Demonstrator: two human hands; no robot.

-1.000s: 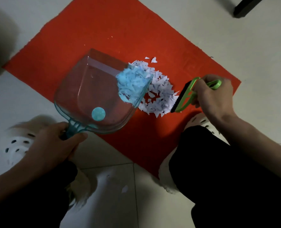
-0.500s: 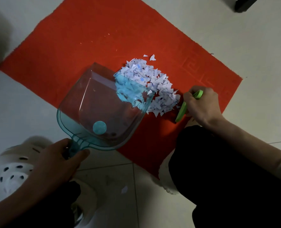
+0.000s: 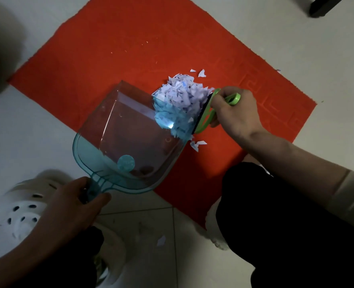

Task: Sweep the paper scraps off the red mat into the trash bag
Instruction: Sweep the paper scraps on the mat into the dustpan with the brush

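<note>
**Scraps bunched at the dustpan's mouth**

The left hand (image 3: 76,206) is wrapped tightly around the handle of the clear teal dustpan (image 3: 128,142), whose open edge rests on the red mat (image 3: 114,59) up and to the right of that hand. The right hand (image 3: 236,111) is closed around a green brush (image 3: 208,113). The paper scraps (image 3: 180,100) sit heaped just left of the right hand, pressed between brush and dustpan, some already inside. A few stray scraps lie just below and above the heap.
</note>
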